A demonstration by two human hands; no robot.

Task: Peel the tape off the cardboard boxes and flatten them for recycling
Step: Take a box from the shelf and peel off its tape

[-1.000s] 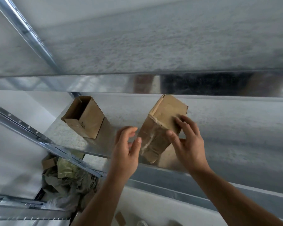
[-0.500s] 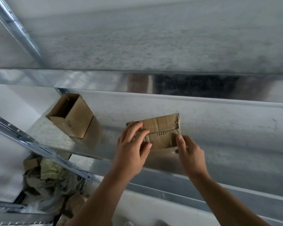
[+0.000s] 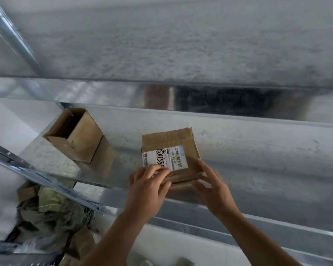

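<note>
**Q:** Work piece: how many, and where?
**A:** Cardboard boxes: two. The labelled box [image 3: 181,139] lies on the metal shelf [image 3: 258,160], close to its front edge. One white label [image 3: 164,158], bearing barcodes and handwritten black digits, covers the near part of its top face.

**Q:** Hands?
**A:** Two, both at the labelled box. The left hand [image 3: 148,187] grips the near left corner, with fingers curled on top over the label's near edge and the thumb against the near side. The right hand [image 3: 211,187] is at the near right corner. Its fingers are spread and almost straight, and the index fingertip rests on the top face.

**Q:** The second box?
**A:** The open box [image 3: 75,135] stands on the same shelf, well apart to the left of the labelled box. Its top is open and its interior is dark.

**Q:** Surface and surroundings?
**A:** The shelf is reflective galvanised sheet. One upper shelf [image 3: 161,45] runs above the labelled box. One perforated rail [image 3: 37,173] slants down to its left. Below that rail lies one heap of crumpled paper and cardboard [image 3: 50,214].
</note>
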